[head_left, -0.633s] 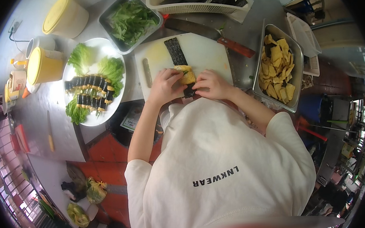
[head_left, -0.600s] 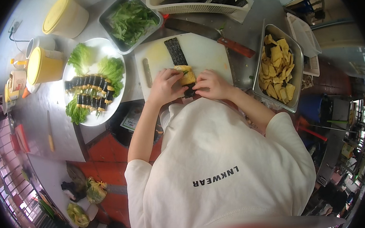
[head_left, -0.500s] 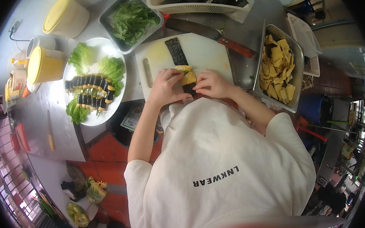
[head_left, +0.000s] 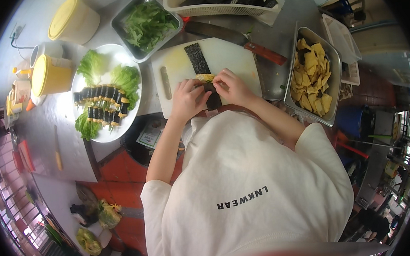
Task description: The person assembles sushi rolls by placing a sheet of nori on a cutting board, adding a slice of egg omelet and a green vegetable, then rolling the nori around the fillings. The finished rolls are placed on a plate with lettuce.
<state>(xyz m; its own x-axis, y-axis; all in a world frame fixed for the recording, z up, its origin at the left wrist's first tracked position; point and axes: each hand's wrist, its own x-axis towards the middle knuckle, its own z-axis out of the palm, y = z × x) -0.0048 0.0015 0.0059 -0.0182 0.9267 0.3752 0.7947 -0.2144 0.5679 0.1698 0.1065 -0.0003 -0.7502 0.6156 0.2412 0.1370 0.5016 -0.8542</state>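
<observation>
A long dark seaweed strip (head_left: pixel 196 58) lies on a white cutting board (head_left: pixel 228 55), with yellow filling (head_left: pixel 204 76) at its near part. My left hand (head_left: pixel 187 99) and my right hand (head_left: pixel 231 89) both pinch the seaweed roll (head_left: pixel 212 100) from either side, fingertips meeting over the filling. The near end of the strip shows between my hands at the board's front edge.
At the left, a white plate (head_left: pixel 109 54) holds sliced rolls and lettuce. A metal tray of greens (head_left: pixel 148 23) and a white basket (head_left: pixel 224 0) stand behind the board, beside a knife (head_left: pixel 251 44). A metal tray of yellow pieces (head_left: pixel 311 75) is at the right; yellow tubs (head_left: pixel 53 72) are at the left.
My fingers have closed further over the filling, so less yellow shows. The hands stay at the same spot on the board.
</observation>
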